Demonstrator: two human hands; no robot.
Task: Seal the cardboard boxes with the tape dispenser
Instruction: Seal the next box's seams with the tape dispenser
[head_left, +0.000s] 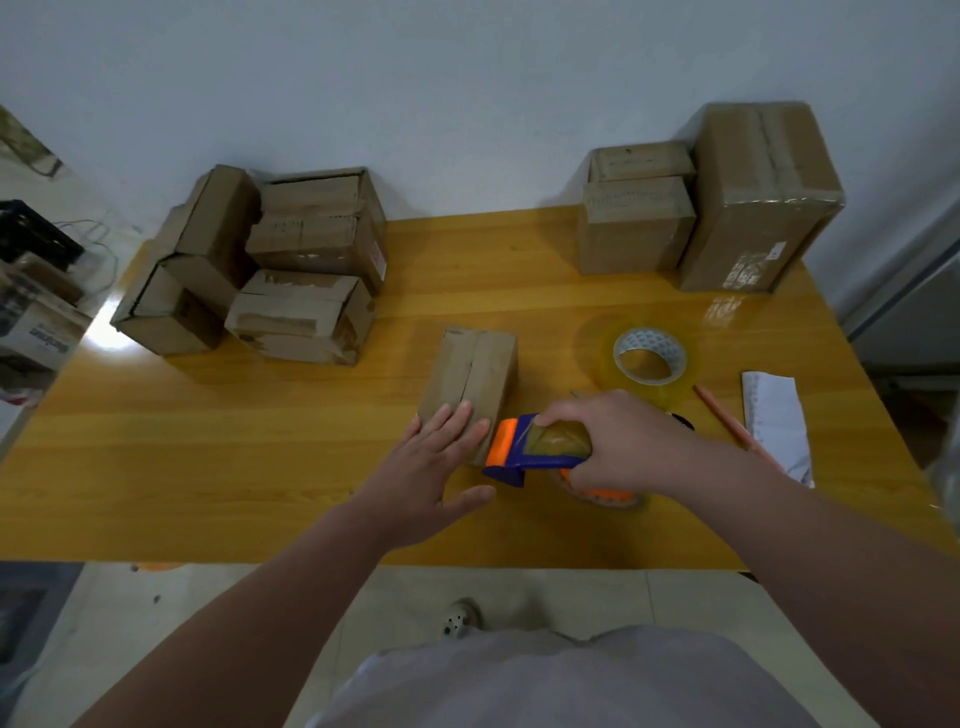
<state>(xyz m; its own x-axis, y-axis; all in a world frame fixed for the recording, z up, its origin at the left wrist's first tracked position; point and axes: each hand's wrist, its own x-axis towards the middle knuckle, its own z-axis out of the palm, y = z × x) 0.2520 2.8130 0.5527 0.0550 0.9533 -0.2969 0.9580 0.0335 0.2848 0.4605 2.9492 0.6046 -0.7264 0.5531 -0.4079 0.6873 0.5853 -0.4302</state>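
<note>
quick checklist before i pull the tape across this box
1. Flaps of the box closed: ok, the seam is shut.
2. Is the left hand steadying it: ok, flat on the near end.
3. Is the right hand gripping the tape dispenser: ok.
4. Dispenser lined up on the seam: not ok, it sits at the near right corner.
5. Tape end stuck to the cardboard: cannot tell.

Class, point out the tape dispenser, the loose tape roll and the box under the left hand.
tape dispenser (545, 461), head view, blue frame.
tape roll (647, 338), head view, inner core.
box (452, 364), head view, top flap.
</note>
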